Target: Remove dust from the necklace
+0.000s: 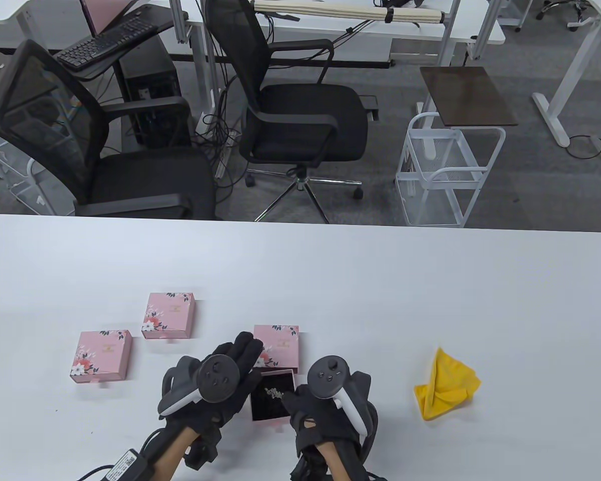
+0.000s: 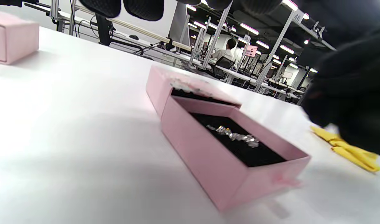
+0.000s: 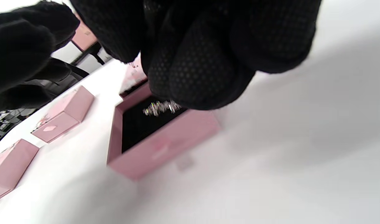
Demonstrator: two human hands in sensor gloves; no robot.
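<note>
The necklace [image 1: 274,393] lies in the open drawer, immediately left of the empty, loosely curled right hand [image 1: 325,401].

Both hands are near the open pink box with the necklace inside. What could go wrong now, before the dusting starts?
1. The necklace lies loose on the black pad; thick gloved fingers of the right hand may fumble or snag the chain.
2. The drawer is pulled far out of its sleeve; a nudge could slide or tip it.
3. The yellow cloth lies off to the right, so reaching could bump the box.
</note>
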